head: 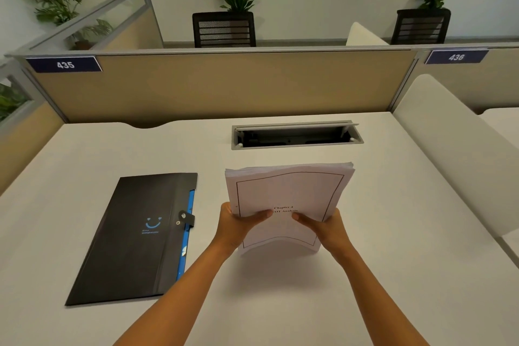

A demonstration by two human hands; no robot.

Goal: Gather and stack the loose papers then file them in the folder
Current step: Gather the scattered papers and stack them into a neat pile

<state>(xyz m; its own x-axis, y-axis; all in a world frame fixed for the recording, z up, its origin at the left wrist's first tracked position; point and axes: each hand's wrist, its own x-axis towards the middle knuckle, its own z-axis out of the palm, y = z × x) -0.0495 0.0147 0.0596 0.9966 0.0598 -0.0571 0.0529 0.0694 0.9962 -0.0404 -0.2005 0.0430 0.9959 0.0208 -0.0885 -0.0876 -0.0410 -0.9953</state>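
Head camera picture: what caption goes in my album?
Both hands hold a paper stack beside the shut black folder.

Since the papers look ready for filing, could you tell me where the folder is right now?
In the head view the black folder lies flat and closed on the desk, left of the paper stack held by both hands.

Stack of papers (286,199) is hiding the fingers of left hand (238,225) and right hand (327,226); only thumbs are showing. Small print under the smiley on the folder (134,236) is blurring out. Both forearms are running off the bottom edge.
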